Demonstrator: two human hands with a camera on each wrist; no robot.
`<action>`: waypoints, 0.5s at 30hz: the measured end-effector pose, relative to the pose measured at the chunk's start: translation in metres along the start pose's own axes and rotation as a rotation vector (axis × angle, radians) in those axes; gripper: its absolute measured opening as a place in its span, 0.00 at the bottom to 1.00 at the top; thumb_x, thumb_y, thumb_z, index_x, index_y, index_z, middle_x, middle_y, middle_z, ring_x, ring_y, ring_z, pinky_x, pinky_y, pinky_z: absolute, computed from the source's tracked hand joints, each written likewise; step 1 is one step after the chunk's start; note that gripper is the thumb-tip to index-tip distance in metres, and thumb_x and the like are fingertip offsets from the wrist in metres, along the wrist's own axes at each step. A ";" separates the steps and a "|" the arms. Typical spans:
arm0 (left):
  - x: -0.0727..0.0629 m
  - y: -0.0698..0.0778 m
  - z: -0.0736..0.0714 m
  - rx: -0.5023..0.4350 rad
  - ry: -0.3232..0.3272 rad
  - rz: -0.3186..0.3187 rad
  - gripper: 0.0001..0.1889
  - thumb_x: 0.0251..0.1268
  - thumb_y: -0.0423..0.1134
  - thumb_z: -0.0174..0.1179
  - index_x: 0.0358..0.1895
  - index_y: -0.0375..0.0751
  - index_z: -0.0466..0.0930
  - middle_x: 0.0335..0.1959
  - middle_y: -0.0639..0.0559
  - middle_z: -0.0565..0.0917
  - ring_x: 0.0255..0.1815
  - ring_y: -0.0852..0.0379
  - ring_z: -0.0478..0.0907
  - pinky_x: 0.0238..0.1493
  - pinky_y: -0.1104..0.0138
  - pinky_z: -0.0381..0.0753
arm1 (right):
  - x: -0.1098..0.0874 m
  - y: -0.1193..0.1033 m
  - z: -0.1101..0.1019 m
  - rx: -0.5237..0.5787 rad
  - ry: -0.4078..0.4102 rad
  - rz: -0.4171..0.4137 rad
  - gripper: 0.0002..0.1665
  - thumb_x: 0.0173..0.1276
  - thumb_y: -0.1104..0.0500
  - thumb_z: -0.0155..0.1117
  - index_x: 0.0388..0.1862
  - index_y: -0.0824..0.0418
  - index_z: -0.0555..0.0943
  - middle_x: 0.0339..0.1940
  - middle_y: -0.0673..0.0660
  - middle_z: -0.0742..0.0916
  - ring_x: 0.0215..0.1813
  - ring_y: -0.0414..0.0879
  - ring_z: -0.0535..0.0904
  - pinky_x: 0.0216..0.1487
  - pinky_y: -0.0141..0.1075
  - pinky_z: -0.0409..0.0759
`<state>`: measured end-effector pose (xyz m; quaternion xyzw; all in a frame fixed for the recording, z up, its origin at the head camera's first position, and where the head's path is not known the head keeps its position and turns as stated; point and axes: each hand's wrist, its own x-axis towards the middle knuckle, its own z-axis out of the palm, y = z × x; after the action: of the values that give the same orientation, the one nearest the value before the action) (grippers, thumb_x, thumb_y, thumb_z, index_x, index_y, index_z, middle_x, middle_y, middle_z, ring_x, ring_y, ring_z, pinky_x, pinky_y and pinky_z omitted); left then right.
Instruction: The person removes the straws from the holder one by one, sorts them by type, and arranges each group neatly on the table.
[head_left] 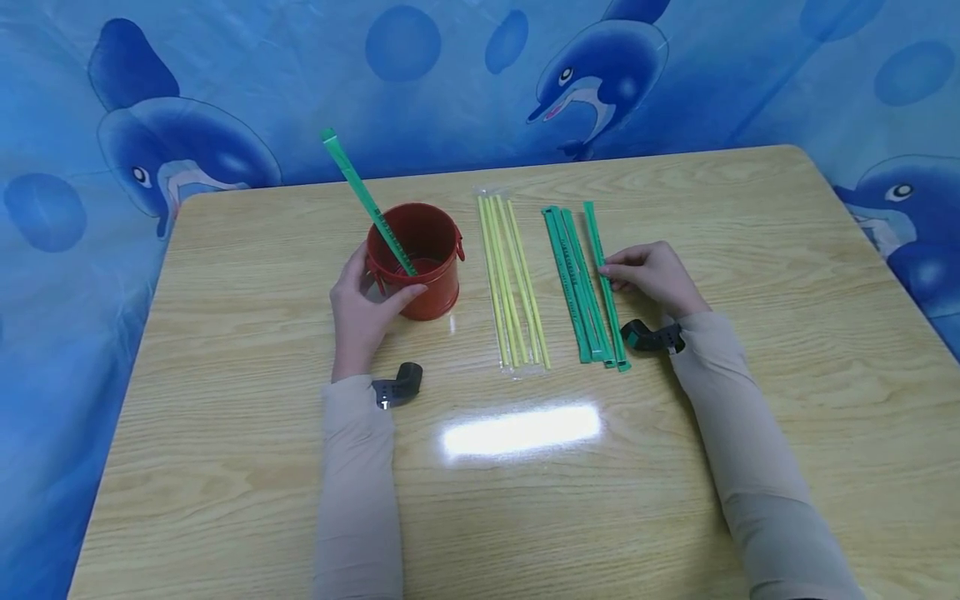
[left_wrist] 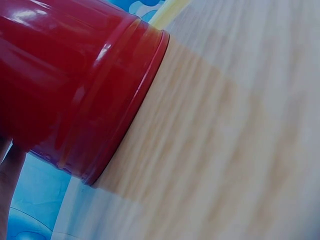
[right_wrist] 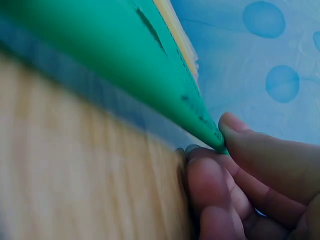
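A small red bucket [head_left: 442, 292] stands upright on the table at the left of centre in the head view. My left hand [head_left: 358, 312] grips its near left side, thumb along the front. One green printed wrapped straw [head_left: 360, 185] leans inside the bucket, its upper end sticking out to the upper left. My right hand [head_left: 656, 271] pinches another green wrapped straw [head_left: 613, 325] between thumb and fingertips, close to the tabletop; the right wrist view shows this pinch on the straw [right_wrist: 150, 75]. Several more green wrapped straws [head_left: 573, 283] lie just left of it.
Several yellow straws [head_left: 504, 283] in clear wrappers lie between the bucket and the green ones. The wooden table [head_left: 525, 517] has a bright light reflection near its middle. Behind it hangs a blue sheet [head_left: 465, 108] with dolphins.
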<state>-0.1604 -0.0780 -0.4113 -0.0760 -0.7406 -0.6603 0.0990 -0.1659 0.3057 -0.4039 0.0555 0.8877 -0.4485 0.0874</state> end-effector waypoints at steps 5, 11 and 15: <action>0.001 0.001 0.000 0.006 0.001 0.003 0.35 0.51 0.38 0.72 0.65 0.45 0.70 0.59 0.52 0.76 0.60 0.58 0.69 0.62 0.61 0.70 | 0.004 -0.003 0.000 -0.011 0.007 0.008 0.21 0.65 0.54 0.65 0.47 0.71 0.82 0.28 0.54 0.85 0.27 0.41 0.81 0.29 0.30 0.81; 0.001 0.000 0.000 0.001 -0.003 -0.010 0.34 0.52 0.38 0.71 0.65 0.46 0.70 0.59 0.53 0.75 0.61 0.58 0.69 0.62 0.62 0.70 | 0.004 -0.004 -0.001 0.008 0.019 0.017 0.20 0.65 0.55 0.65 0.47 0.72 0.81 0.28 0.53 0.85 0.26 0.40 0.81 0.29 0.29 0.81; 0.000 0.000 0.000 0.003 0.000 -0.018 0.35 0.51 0.39 0.71 0.65 0.46 0.70 0.60 0.53 0.75 0.61 0.58 0.69 0.62 0.62 0.70 | 0.004 -0.002 -0.001 0.037 0.029 0.026 0.20 0.64 0.56 0.66 0.47 0.72 0.81 0.28 0.52 0.86 0.26 0.39 0.81 0.30 0.29 0.82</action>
<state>-0.1606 -0.0780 -0.4113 -0.0691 -0.7421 -0.6602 0.0930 -0.1698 0.3049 -0.4024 0.0752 0.8797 -0.4627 0.0795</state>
